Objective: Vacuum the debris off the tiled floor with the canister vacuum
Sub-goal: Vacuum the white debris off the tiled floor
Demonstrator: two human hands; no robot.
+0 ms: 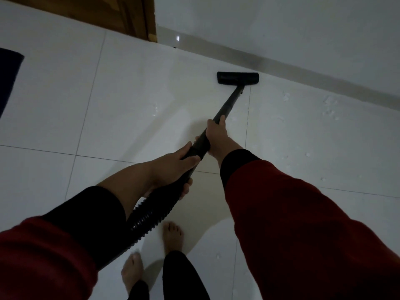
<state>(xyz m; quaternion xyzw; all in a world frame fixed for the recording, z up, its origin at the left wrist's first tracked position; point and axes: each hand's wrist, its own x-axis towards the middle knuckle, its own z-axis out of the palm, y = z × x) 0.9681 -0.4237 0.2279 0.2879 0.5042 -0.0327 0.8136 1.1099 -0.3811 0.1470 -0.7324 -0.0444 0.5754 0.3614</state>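
Note:
A black vacuum wand [229, 105] runs from my hands up to a black floor head [237, 77], which rests flat on the white tiled floor [121, 89] close to the wall. My right hand [216, 135] grips the wand partway down. My left hand [175, 167] grips the wand's lower end, where the ribbed black hose [149, 221] joins it. Small white debris [330, 108] lies scattered on the tiles to the right of the head, and a few bits [155, 108] lie left of the wand. The canister is out of sight.
A white wall with a grey skirting strip [303, 73] runs along the back right. A wooden door frame [138, 18] stands at the top. A dark mat [8, 79] lies at the left edge. My bare feet [173, 237] stand under the hose.

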